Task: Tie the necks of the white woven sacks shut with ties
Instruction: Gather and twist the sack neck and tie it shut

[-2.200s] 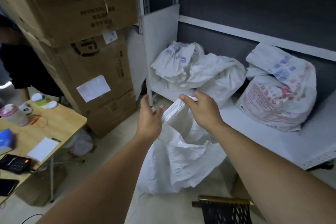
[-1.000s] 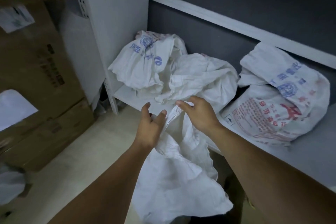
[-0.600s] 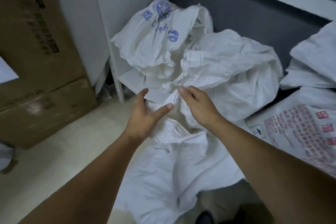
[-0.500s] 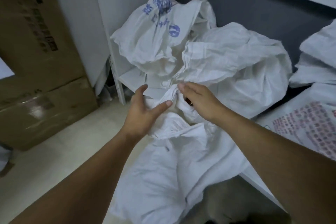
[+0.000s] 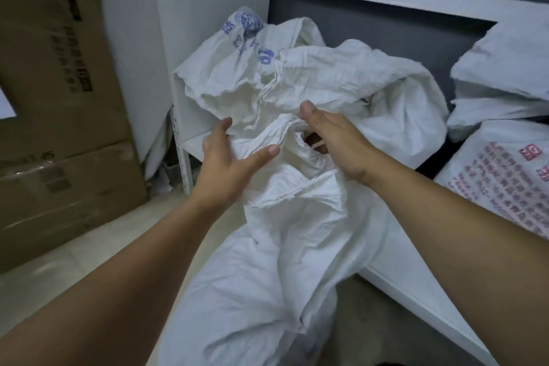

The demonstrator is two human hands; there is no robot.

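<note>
**Both hands at the neck of a plain white sack**

The left hand [image 5: 230, 162] lies against the bunched neck of the white woven sack [image 5: 276, 252], its grip spread: thumb stretched toward the right, fingers splayed behind the folds, nothing pinched. The right hand [image 5: 338, 142] sits just right of the left grip, thumb up, fingers curled into the fabric; a pale strand shows under its palm, but whether that grip is pinching it I cannot tell. The sack hangs from between the two grips toward the floor [image 5: 68, 270], its body draped over the shelf edge [image 5: 416, 297].

Beyond the grips, a blue-printed sack [image 5: 225, 68] and a crumpled white sack [image 5: 371, 89] lie heaped on the shelf. To the right of the right grip rests a red-printed sack [image 5: 505, 181]. Left of the left grip stand cardboard boxes [image 5: 59, 98].
</note>
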